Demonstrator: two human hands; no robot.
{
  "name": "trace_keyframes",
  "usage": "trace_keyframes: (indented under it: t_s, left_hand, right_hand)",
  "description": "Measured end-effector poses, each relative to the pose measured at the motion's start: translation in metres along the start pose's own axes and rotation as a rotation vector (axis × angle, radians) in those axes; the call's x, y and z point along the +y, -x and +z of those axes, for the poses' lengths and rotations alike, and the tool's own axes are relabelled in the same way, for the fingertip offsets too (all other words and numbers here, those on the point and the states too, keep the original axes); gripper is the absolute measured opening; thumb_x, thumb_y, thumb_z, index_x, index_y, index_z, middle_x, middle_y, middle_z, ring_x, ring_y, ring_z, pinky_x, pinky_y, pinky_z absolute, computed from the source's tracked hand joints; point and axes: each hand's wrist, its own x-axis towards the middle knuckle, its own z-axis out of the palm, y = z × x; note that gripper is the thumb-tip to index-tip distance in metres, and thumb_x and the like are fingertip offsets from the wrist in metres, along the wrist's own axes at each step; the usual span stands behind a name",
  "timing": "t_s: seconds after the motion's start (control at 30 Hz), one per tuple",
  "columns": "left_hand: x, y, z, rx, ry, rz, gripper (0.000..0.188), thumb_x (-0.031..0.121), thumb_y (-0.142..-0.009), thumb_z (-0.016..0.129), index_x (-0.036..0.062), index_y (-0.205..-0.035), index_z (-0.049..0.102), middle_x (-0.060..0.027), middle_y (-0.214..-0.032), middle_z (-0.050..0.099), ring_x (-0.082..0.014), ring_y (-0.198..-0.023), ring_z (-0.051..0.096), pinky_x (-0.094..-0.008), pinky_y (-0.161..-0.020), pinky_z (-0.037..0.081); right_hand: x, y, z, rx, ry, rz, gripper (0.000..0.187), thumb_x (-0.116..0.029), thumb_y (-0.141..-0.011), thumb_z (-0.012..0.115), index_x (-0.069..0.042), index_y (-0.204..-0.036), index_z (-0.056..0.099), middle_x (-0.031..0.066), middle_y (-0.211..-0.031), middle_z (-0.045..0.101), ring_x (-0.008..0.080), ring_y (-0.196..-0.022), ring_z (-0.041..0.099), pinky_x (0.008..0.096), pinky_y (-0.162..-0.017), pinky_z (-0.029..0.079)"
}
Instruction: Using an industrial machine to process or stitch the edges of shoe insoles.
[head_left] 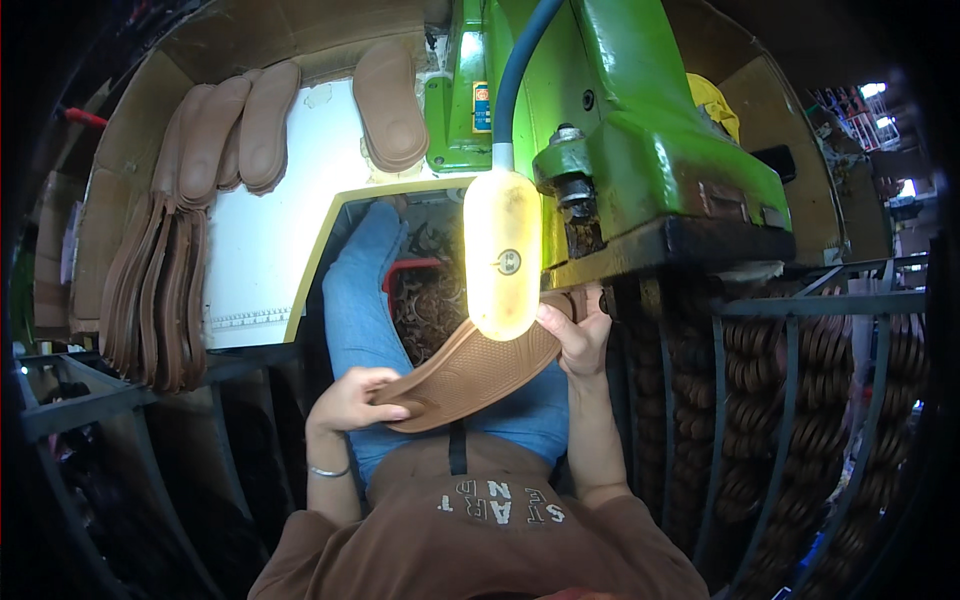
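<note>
A brown shoe sole [480, 382] with a textured face spans the space above my lap, slightly curved. My left hand [352, 398] grips its lower-left end, thumb on the upper face and fingers beneath. At the upper-right end my right hand [580, 342] closes on it, thumb on top. A lit yellow oval lamp [502, 215] on a blue flexible neck hangs over the sole and hides part of its far edge. Beyond my right hand stands the green machine [650, 190], with its dark lower head near that end of the sole.
Several brown soles lie in stacks [212, 140] and a leaning row [150, 290] on the white tabletop [275, 250] at left. Another stack [390, 105] sits by the machine. Below the cutout, a red-rimmed container [430, 310] holds trimmings. Metal racks [790, 420] with soles stand at right.
</note>
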Motion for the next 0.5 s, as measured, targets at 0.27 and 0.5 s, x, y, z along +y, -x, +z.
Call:
trace_keyframes:
  t_s: [0.27,0.5]
  left_hand:
    - [0.075,-0.108,0.095,0.333,-0.154,0.190,0.026,0.020,-0.084,0.066,0.0016,-0.102,0.063,-0.0053,-0.090,0.064,-0.0121,-0.083,0.058,-0.0278,-0.075,0.047]
    - [0.043,-0.112,0.115,0.459,-0.124,0.345,0.017,0.012,-0.087,0.063,-0.0007,-0.098,0.062,-0.0031,-0.084,0.063,-0.0071,-0.071,0.056,-0.0217,-0.063,0.045]
  right_hand:
    - [0.012,0.042,-0.005,0.148,0.191,0.001,0.062,-0.013,-0.074,0.072,0.003,-0.125,0.041,0.0104,-0.112,0.056,0.0202,-0.104,0.055,0.0319,-0.091,0.043]
    - [0.024,0.190,-0.058,-0.115,0.028,0.722,0.044,-0.010,-0.077,0.072,0.007,-0.113,0.053,0.0133,-0.103,0.063,0.0176,-0.095,0.061,0.0299,-0.084,0.048]
